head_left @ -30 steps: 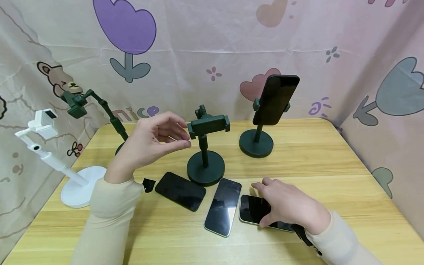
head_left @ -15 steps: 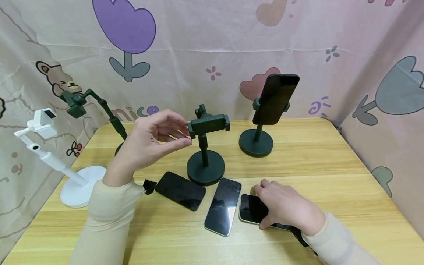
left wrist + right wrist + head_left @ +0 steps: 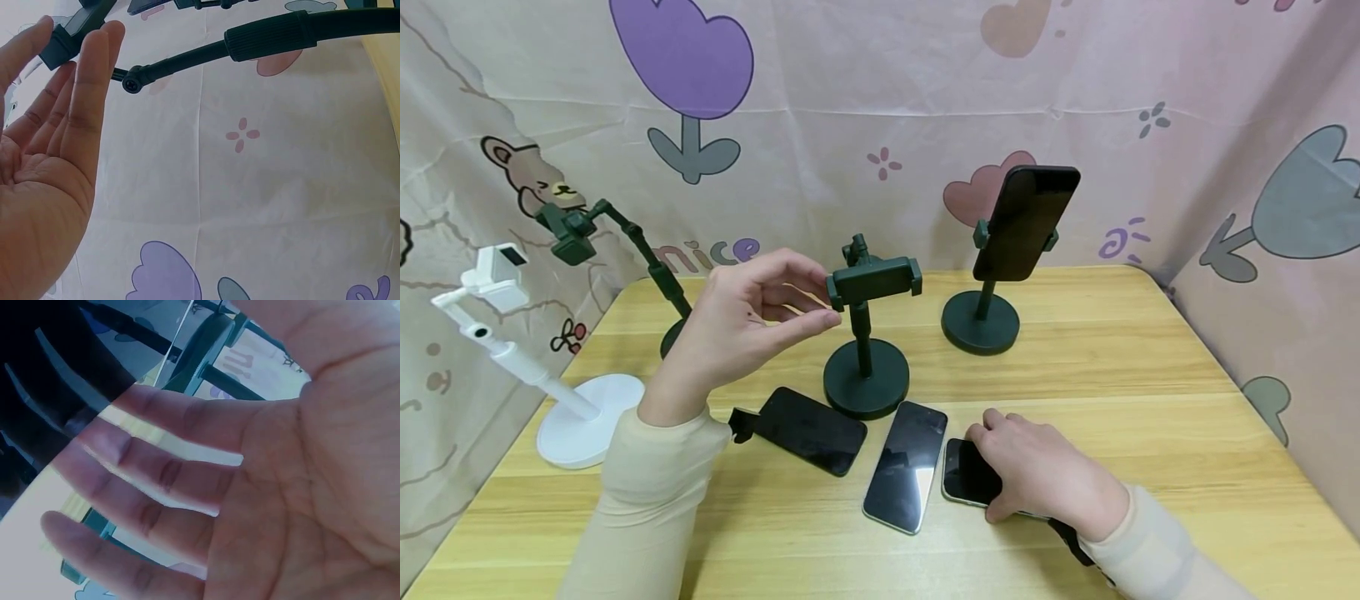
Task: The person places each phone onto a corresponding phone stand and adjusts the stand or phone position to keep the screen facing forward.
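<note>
A dark green phone stand stands mid-table, its clamp holding no phone. My left hand is at the clamp's left end, fingers loosely bent. In the left wrist view the clamp end lies between the thumb and the extended fingers. My right hand spans a black-screened smartphone on the table, thumb on the near edge and fingers at the far edge; the hand hides its right part. The right wrist view shows the fingers reaching the phone's dark screen.
Two more smartphones, one with a glossy screen and one black, lie before the stand. Behind right, another green stand carries an upright phone. A white stand and a green long-armed stand are at left.
My right hand has slid a little left along the smartphone, its fingers drawing in over the edges. My left hand has edged slightly right, closer to the clamp.
</note>
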Motion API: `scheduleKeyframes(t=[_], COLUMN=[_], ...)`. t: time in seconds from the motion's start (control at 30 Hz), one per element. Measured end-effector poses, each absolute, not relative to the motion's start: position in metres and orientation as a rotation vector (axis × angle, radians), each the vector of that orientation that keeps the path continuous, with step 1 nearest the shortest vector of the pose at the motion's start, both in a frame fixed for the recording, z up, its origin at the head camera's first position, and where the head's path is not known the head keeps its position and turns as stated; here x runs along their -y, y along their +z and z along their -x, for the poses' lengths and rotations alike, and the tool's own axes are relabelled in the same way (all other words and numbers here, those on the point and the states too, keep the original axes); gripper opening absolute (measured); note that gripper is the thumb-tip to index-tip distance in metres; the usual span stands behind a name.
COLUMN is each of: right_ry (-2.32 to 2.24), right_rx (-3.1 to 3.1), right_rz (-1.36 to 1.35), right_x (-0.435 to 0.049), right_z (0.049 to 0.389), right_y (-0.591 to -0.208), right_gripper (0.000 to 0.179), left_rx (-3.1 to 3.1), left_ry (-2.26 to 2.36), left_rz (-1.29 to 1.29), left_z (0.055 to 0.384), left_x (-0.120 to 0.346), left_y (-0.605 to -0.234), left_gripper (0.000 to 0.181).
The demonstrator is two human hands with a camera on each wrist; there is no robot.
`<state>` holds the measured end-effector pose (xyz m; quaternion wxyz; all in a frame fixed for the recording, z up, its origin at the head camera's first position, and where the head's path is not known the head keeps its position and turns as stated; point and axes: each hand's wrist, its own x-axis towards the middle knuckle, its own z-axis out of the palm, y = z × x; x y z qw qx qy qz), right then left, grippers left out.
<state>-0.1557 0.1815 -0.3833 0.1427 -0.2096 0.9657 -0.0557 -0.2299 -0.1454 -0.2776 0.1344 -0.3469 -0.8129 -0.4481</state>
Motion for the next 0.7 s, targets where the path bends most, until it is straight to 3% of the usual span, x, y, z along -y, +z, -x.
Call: scheduleKeyframes(t=[0.7], right_ry=[-0.222], right_rx=[-2.799], right_rz=[0.690], right_x=[-0.1820], right_z=[0.1574], right_y=[-0.3860], right_gripper=[0.074], left_rx=[2.315], left_ry=[-1.318], left_rz=[0.999], left_z=[0.2305], left_x=[0.1429], left_y=[-0.2800], left_gripper=[0.032])
